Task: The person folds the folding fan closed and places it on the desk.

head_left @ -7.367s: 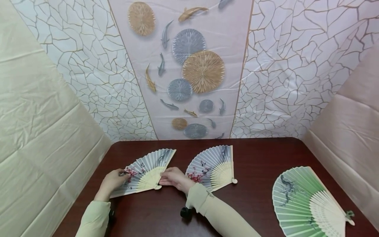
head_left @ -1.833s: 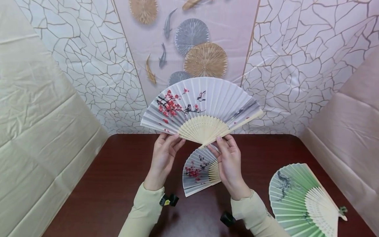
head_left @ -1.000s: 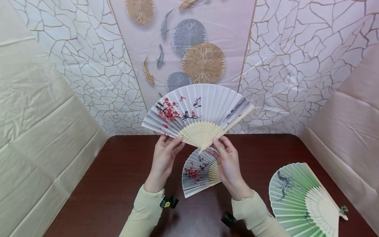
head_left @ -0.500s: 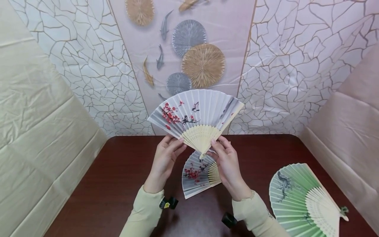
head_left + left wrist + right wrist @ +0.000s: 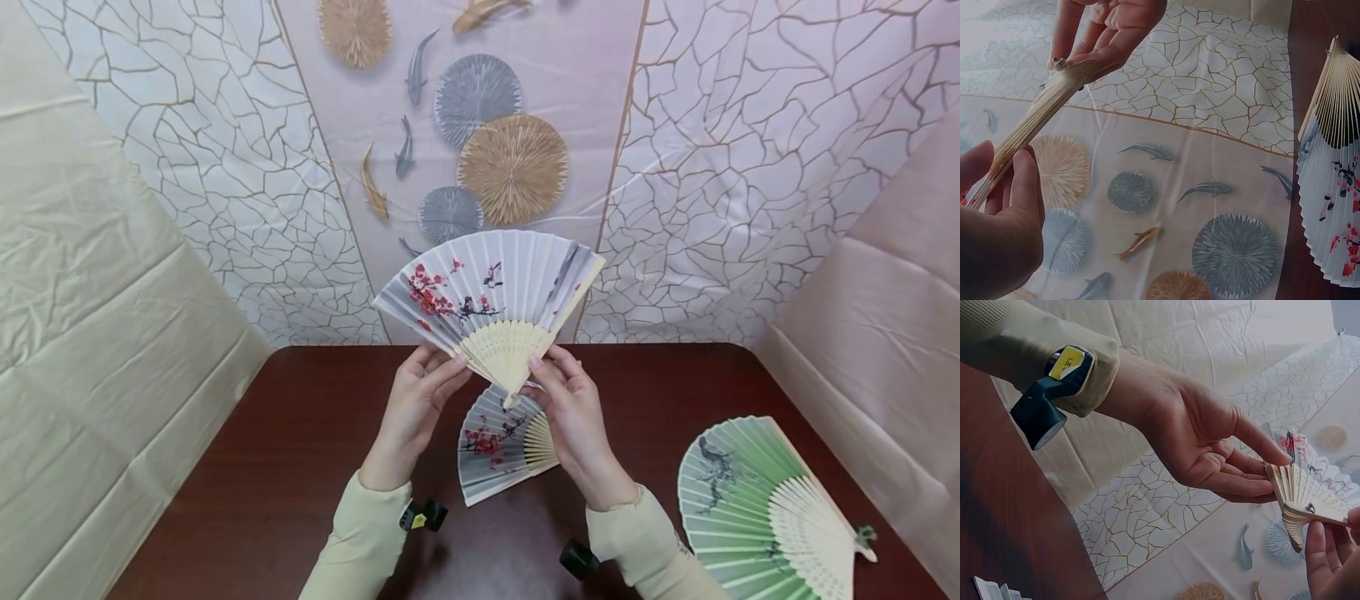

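A white and grey folding fan (image 5: 487, 279) with red blossoms and small birds is held up over the table, partly spread, its pivot pointing down. My left hand (image 5: 412, 408) pinches the left edge of its pale ribs between thumb and fingers. On the other side, my right hand (image 5: 577, 417) pinches the right guard stick close to the pivot. The left wrist view shows the fan's ribs (image 5: 1038, 115) edge-on between both hands. Below it, a similar blossom fan (image 5: 487, 467) lies spread on the table, partly hidden by the held fan and my right hand.
A green folding fan (image 5: 727, 508) with a dark branch print and a green tassel lies spread at the table's right. The dark red table (image 5: 300, 467) ends at a patterned cloth backdrop (image 5: 697, 250). Cream cloth walls (image 5: 112, 333) slope in at both sides.
Earlier the blossom fan lay at the table's left under both hands; it was then lifted to the middle. Over the last two seconds its spread has narrowed, the right guard stick swinging inward, and it has sunk slightly.
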Motion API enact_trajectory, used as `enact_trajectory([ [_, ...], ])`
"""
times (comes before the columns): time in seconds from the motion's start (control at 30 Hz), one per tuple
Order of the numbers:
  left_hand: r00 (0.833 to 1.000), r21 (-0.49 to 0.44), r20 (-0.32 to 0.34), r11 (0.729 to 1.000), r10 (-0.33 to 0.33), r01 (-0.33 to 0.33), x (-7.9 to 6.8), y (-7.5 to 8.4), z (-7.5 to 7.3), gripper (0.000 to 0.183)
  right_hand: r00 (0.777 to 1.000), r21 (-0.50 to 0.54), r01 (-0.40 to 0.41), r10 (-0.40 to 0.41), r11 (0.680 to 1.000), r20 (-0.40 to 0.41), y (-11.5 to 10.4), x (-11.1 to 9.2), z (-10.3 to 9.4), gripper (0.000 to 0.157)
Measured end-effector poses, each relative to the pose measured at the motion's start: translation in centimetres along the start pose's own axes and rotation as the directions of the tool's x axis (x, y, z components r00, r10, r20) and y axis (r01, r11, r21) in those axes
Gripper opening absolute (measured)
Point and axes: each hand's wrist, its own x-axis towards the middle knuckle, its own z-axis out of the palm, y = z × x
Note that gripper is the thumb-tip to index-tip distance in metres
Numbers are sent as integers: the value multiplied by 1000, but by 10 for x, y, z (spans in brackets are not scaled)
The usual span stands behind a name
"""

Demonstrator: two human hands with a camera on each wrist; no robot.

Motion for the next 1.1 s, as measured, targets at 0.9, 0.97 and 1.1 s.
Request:
enact_trajectory([
  [0.9, 1000, 61, 28, 998, 0, -1, 0, -1, 0, 39, 994, -90, -61, 69, 994, 79, 4, -2, 1, 32],
  [0.97, 1000, 66, 28, 998, 1, -2, 0, -2, 0, 38, 994, -88, -67, 75, 994, 80, 4, -2, 2, 31],
  [1.1, 1000, 69, 31, 998, 1, -3, 0, -2, 0, 36, 994, -91, -74, 81, 993, 75, 5, -2, 2, 32],
])
